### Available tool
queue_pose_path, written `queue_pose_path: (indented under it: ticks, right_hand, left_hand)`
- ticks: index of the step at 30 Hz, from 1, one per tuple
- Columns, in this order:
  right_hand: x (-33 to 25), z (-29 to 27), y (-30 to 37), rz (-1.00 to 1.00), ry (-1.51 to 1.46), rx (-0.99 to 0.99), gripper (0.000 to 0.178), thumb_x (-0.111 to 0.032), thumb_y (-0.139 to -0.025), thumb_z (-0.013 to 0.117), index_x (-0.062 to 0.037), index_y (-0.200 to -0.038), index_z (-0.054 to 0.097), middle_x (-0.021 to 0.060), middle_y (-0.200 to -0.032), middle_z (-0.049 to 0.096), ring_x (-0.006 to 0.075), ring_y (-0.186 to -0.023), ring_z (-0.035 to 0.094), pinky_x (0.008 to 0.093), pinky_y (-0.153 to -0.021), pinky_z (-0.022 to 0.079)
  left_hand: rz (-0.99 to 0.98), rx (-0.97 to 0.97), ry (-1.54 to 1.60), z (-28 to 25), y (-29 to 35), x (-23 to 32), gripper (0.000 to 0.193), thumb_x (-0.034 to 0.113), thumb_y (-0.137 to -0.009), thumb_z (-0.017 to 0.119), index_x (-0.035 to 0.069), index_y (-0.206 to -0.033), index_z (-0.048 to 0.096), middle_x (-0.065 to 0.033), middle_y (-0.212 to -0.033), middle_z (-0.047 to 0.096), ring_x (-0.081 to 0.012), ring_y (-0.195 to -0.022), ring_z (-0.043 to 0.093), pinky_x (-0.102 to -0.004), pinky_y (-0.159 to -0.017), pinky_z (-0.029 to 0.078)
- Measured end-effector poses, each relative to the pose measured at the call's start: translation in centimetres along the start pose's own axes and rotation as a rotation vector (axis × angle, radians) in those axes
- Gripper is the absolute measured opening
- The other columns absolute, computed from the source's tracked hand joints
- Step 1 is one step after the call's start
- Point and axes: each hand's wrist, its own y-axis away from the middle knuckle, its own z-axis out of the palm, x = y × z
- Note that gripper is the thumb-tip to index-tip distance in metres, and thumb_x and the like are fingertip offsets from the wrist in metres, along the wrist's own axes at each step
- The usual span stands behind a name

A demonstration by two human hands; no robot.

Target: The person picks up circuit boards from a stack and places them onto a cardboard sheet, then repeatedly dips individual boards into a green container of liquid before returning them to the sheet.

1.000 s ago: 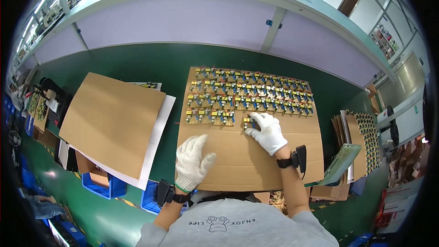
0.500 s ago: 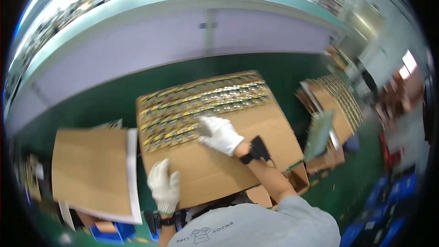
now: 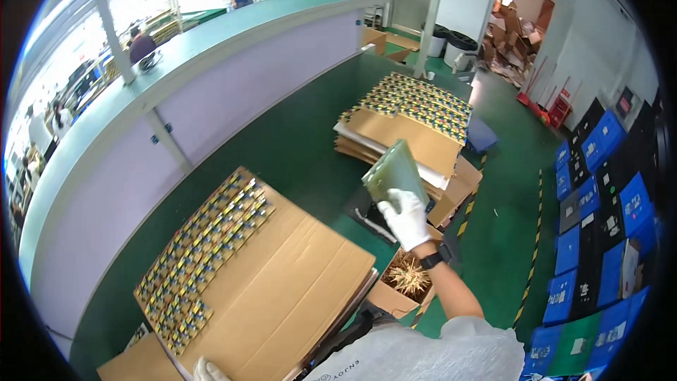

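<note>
My right hand (image 3: pixel 407 220), in a white glove, has its fingers closed at the lower edge of a tilted pale green panel (image 3: pixel 396 169). The panel is beside a stack of cardboard sheets. At the lower edge of the view, my gloved left hand (image 3: pixel 209 371) is partly cut off; its visible fingers lie flat at the near edge of a large cardboard sheet (image 3: pixel 282 268). Rows of small yellow, black and blue parts (image 3: pixel 201 250) cover the sheet's far left side. Its right portion is bare cardboard.
Another cardboard stack (image 3: pixel 405 134) carries similar parts in rows. An open carton (image 3: pixel 395 300) of thin tan pieces stands below my right hand. Blue bins (image 3: pixel 564 254) line the right side. A long partition (image 3: pixel 233 92) runs along the left, with people beyond it.
My right hand has left the parts on the cardboard and reached right to the green panel. The view has swung right, and my left hand now sits at its lower edge.
</note>
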Motion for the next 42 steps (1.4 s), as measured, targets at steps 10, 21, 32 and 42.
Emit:
queue_pose_path:
  ticks: [10, 21, 32, 42]
  right_hand:
    - [19.9, -5.3, -7.2, 0.448, 0.435, -0.065, 0.062, -0.045, -0.074, 0.075, -0.0022, -0.116, 0.061, 0.0214, -0.113, 0.062, 0.0367, -0.104, 0.06, 0.0444, -0.09, 0.048]
    - [33.4, -4.6, -26.1, 0.478, 0.448, 0.055, 0.06, -0.047, -0.075, 0.072, -0.0056, -0.117, 0.063, 0.018, -0.117, 0.064, 0.0347, -0.108, 0.06, 0.0427, -0.092, 0.048]
    - [42.9, -0.9, -37.5, 0.261, 0.721, -0.248, 0.076, -0.036, -0.075, 0.071, -0.0054, -0.138, 0.042, 0.0212, -0.13, 0.056, 0.0368, -0.118, 0.055, 0.043, -0.098, 0.045]
    - [36.1, -1.7, -40.0, 0.457, 0.959, -0.543, 0.058, -0.038, -0.061, 0.08, -0.0081, -0.11, 0.067, 0.0146, -0.109, 0.069, 0.0303, -0.102, 0.066, 0.0383, -0.087, 0.053]
  left_hand:
    - [-0.05, 0.17, -0.101, 7.0, -1.5, 7.3, 0.027, 0.015, -0.092, 0.059, -0.005, -0.108, 0.065, -0.0246, -0.104, 0.065, -0.0377, -0.099, 0.061, -0.0397, -0.092, 0.048]
    - [0.142, 0.11, -0.043, 12.9, -2.3, 18.2, 0.029, 0.014, -0.087, 0.066, -0.001, -0.111, 0.066, -0.0206, -0.108, 0.066, -0.0354, -0.101, 0.061, -0.0422, -0.093, 0.047]
    - [-0.025, 0.136, -0.176, 17.1, -3.0, 21.2, 0.007, 0.007, -0.079, 0.064, 0.006, -0.084, 0.059, -0.0105, -0.082, 0.054, -0.0304, -0.083, 0.052, -0.0418, -0.078, 0.04]
    - [-0.015, 0.168, -0.36, 18.1, -1.8, 21.8, 0.01, 0.01, -0.079, 0.066, 0.008, -0.081, 0.057, -0.0104, -0.078, 0.052, -0.0312, -0.079, 0.051, -0.0428, -0.074, 0.039]
